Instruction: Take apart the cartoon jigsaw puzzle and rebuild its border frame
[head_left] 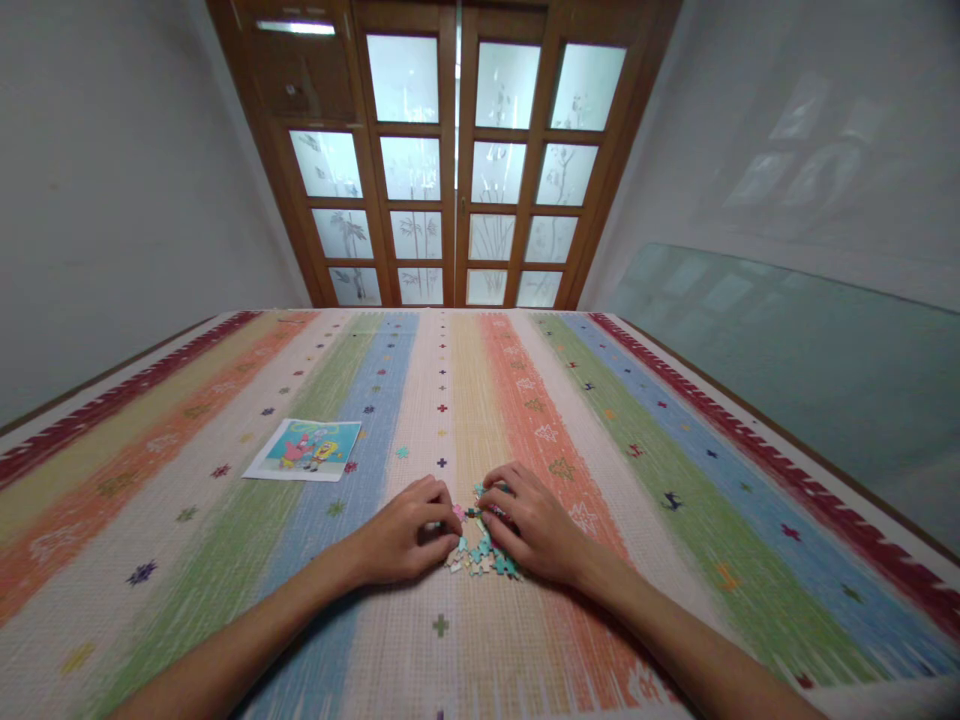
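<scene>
pastel puzzle pieces (480, 552) lie heaped on the striped mat (675, 440) between both hands. left hand (405, 540) curled, fingertips pinching a piece; right hand (529, 530) cupped over the heap. step: sorting loose pieces. reference picture (305, 449) at 10 o'clock; next move likely needs matching edges.

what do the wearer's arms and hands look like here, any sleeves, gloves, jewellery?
Both arms are bare up to the frame edge, with no sleeves in view. The left hand and right hand are ungloved. No watch, bracelet or ring shows on the wrists or on the fingers that can be seen; some fingertips are curled out of view. No straps, markers or cables show on either forearm.
</scene>
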